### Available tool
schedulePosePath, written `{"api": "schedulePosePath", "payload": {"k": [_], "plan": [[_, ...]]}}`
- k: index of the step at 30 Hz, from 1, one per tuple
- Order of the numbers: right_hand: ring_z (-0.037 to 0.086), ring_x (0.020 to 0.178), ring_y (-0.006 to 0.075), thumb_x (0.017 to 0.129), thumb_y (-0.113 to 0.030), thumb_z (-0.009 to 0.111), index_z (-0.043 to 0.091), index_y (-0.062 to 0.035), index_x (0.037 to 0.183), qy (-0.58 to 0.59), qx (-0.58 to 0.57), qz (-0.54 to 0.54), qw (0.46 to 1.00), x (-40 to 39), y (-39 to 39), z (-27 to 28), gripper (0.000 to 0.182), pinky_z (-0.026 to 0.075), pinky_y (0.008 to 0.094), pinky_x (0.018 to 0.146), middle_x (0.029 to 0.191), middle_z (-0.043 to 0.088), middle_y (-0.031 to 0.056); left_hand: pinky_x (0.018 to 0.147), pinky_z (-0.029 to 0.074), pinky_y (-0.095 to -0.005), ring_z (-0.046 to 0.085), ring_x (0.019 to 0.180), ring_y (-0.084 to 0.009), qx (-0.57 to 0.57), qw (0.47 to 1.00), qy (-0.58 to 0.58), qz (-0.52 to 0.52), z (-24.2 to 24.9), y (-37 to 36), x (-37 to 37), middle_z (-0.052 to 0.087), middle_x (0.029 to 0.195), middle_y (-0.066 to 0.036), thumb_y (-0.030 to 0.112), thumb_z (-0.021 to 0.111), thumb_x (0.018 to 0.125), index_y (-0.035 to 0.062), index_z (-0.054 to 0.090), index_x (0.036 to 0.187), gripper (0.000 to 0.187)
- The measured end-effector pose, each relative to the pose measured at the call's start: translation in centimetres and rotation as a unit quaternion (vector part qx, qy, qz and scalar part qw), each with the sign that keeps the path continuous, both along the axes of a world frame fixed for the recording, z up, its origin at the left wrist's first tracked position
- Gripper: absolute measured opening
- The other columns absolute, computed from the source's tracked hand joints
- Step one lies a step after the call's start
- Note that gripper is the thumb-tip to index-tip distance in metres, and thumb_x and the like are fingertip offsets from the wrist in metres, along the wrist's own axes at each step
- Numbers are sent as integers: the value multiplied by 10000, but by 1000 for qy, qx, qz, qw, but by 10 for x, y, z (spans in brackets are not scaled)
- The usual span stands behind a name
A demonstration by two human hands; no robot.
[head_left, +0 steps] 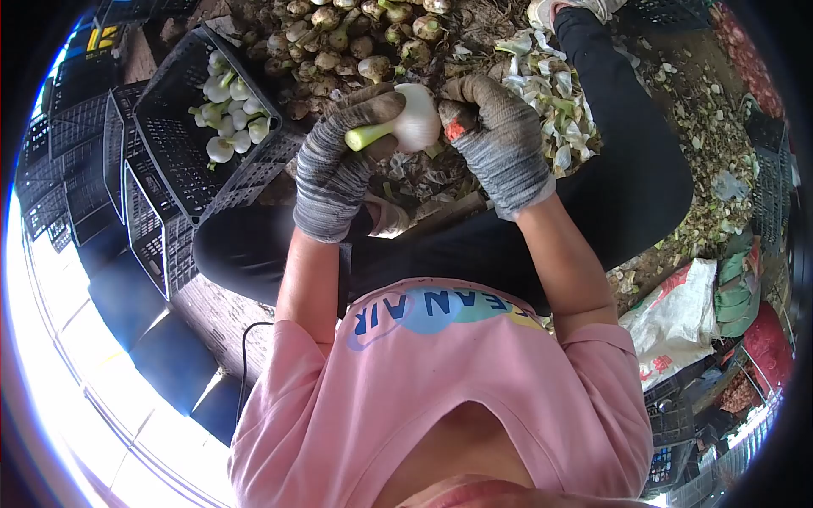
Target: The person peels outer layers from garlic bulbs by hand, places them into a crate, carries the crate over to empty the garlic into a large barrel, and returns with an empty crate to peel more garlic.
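The left hand, in a grey knitted glove, has its thumb and fingers closed around the neck of a white garlic bulb, with the cut green stalk poking out across the palm side. The bulb sits between the two hands, just off the left fingertips. The right hand, gloved too, is curled beside the bulb's far side, a red patch showing at its thumb; whether it pinches the bulb or a small tool cannot be told.

Directly beyond the left hand lies a heap of soil-stained bulbs; just beyond the right hand, a litter of papery skins. Left of the left hand, a tilted black mesh crate holds clean white bulbs.

The smooth bulb could slip if the left hand's hold on the neck loosens, and would probably drop among the debris below. A hard tug from the right could snap the stalk or bruise the bulb.
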State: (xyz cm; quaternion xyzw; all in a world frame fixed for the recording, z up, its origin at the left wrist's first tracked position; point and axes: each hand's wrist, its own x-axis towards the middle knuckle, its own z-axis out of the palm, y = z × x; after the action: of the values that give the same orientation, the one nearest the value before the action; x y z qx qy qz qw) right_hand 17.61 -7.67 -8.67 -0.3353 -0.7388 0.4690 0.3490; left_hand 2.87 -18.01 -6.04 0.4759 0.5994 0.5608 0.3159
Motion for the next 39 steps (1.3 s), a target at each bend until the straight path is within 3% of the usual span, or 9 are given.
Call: {"api": "schedulePosePath", "payload": {"k": [5, 12, 15, 19, 20, 24, 31, 33, 39], "plan": [[589, 657, 146, 780, -85, 576, 565, -35, 883, 127, -390, -1, 912, -2, 9, 1, 115, 501, 246, 577, 782, 595, 67, 804, 461, -308, 564, 919, -190, -11, 961, -277, 20, -21, -12, -9, 584, 980, -90, 130, 667, 727, 13, 533, 1036, 356], [600, 761, 182, 798, -78, 564, 465, -20, 1101, 363, -509, 100, 774, 7, 12, -23, 324, 514, 280, 691, 897, 580, 80, 839, 461, -323, 545, 956, -220, -28, 909, -415, -13, -26, -5, -18, 542, 1041, -113, 158, 712, 660, -8, 474, 1076, 507], [577, 864, 190, 774, -100, 601, 419, -36, 1168, 235, -85, 89, 964, -8, 9, -11, 439, 488, 293, 770, 941, 574, 84, 842, 459, -328, 542, 963, -220, -37, 886, -462, 11, -22, -2, -12, 535, 1059, -118, 192, 739, 623, -8, 474, 1084, 568], [540, 882, 141, 726, -63, 638, 504, -47, 1092, 236, -396, 258, 849, -6, 12, -6, 390, 465, 253, 758, 962, 563, 70, 854, 452, -340, 535, 980, -228, -127, 927, -354, 3, -45, -3, -18, 527, 1085, -131, 208, 738, 623, -9, 458, 1121, 611], [516, 910, 113, 817, -172, 571, 488, -18, 1089, 159, -163, 214, 950, -10, 11, -13, 324, 454, 263, 751, 1010, 538, 56, 861, 447, -345, 530, 990, -232, -142, 924, -354, 1, -51, -5, -19, 524, 1095, -133, 207, 727, 638, -9, 448, 1137, 611], [538, 617, 109, 743, -3, 546, 538, -40, 835, 117, -293, 244, 917, -14, -3, -2, 99, 453, 256, 573, 721, 564, 29, 853, 454, -345, 522, 1005, -236, -32, 781, -622, 39, -43, -10, -16, 521, 1118, -115, 219, 704, 670, -3, 448, 1144, 582], [554, 712, 125, 745, 8, 529, 537, -18, 810, 98, -279, 293, 909, -15, -12, -15, 70, 447, 246, 702, 763, 577, 65, 743, 529, -301, 571, 915, -223, 149, 837, -445, 280, -39, -17, -97, 537, 1057, -145, 199, 640, 730, 11, 458, 1102, 455], [556, 754, 113, 754, 44, 528, 546, -7, 834, 59, -206, 199, 956, -10, 2, -9, 97, 467, 212, 653, 821, 578, 71, 696, 522, -278, 578, 891, -221, 207, 754, -526, 336, -18, -23, -111, 571, 988, -133, 303, 570, 784, 4, 511, 1030, 392], [540, 868, 136, 750, 26, 558, 540, -43, 1043, 110, -255, -41, 960, 7, 37, -38, 301, 457, 251, 777, 969, 563, 64, 631, 452, -229, 555, 800, -130, -181, 880, -373, 232, -156, 5, -133, 582, 912, -69, 93, 547, 768, 54, 514, 1081, 317]]}}
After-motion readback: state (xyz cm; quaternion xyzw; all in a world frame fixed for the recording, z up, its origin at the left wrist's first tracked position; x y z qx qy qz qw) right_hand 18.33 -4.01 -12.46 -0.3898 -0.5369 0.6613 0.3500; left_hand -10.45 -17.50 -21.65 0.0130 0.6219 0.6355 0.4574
